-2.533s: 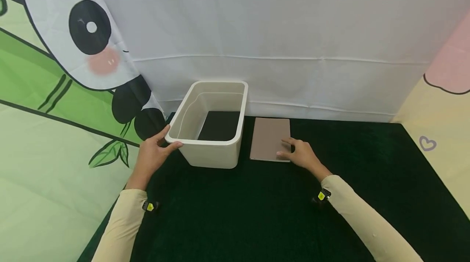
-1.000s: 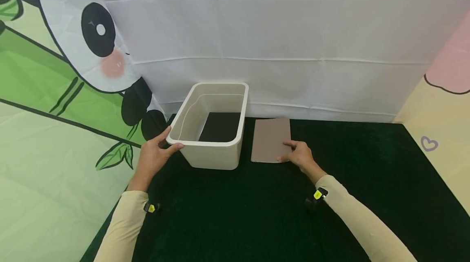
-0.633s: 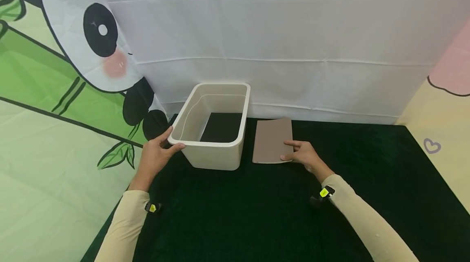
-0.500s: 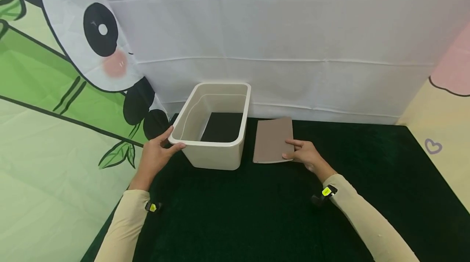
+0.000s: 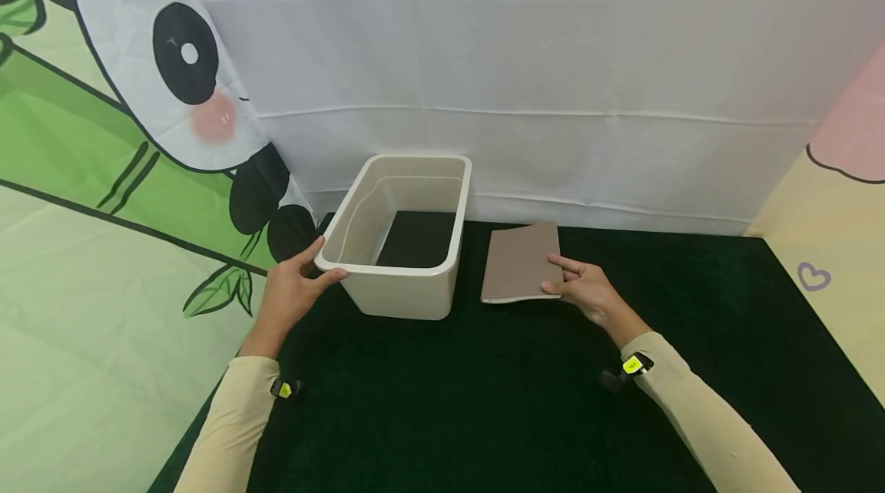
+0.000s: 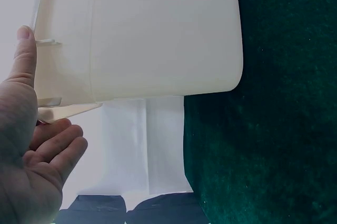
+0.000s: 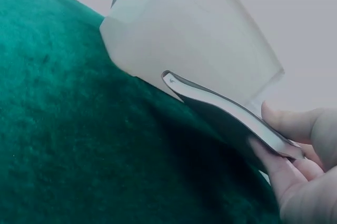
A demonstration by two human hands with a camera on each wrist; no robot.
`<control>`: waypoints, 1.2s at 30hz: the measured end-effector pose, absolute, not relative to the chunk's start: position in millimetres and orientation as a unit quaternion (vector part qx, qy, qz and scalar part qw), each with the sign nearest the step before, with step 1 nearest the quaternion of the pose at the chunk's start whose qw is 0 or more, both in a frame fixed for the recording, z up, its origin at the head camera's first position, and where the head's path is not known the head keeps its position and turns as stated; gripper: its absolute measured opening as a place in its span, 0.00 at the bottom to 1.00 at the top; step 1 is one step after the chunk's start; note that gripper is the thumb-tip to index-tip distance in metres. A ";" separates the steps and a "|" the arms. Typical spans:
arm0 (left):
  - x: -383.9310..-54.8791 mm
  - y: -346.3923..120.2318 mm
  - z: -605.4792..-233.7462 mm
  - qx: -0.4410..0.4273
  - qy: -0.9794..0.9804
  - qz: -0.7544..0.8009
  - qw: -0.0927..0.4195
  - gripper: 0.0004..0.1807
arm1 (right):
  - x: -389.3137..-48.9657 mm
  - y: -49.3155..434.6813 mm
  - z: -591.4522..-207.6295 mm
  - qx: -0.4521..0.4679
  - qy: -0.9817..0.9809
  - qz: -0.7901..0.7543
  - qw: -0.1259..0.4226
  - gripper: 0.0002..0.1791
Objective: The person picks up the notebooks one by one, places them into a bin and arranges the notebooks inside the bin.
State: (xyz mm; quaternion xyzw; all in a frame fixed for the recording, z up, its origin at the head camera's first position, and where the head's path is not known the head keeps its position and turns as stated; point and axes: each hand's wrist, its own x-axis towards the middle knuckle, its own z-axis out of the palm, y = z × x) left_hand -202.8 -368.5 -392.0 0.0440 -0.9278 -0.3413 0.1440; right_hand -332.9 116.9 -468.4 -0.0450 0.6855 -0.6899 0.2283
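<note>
A cream plastic storage bin (image 5: 397,293), its top open, stands at the back of the table. My left hand (image 5: 286,297) grips its near left corner, with the thumb at the front rim and the fingers along the left side. In the left wrist view the thumb lies against the bin wall (image 6: 158,29). Right of the bin, my right hand (image 5: 588,291) pinches a taupe notebook (image 5: 522,263) by its right edge. The right wrist view shows the notebook (image 7: 221,105) raised off the cloth and bent in a slight wave, with the thumb above and fingers beneath.
A dark rectangle (image 5: 417,239) covers the bin's floor. Dark green cloth (image 5: 442,401) lies over the table. A white curtain (image 5: 525,78) hangs right behind the bin, and a printed panda sheet (image 5: 124,232) borders the left side.
My right hand has closed on the notebook's edge, lifted it and shifted it slightly right; the notebook now bends and tilts. The left hand and the bin have stayed put.
</note>
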 end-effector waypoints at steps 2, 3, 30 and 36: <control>-202.8 -368.5 -391.9 0.044 -0.928 -0.342 0.143 0.48 | -331.5 120.1 -465.4 -0.044 0.682 -0.693 0.230 0.44; -202.6 -368.3 -391.8 0.044 -0.928 -0.341 0.144 0.48 | -330.9 121.8 -463.6 -0.044 0.682 -0.693 0.230 0.44; -201.8 -368.8 -392.0 0.052 -0.928 -0.343 0.135 0.51 | -311.5 149.0 -378.9 -0.095 0.640 -0.731 0.215 0.44; -202.4 -369.1 -391.5 0.051 -0.927 -0.346 0.138 0.51 | -308.1 147.8 -355.3 -0.105 0.659 -0.714 0.209 0.43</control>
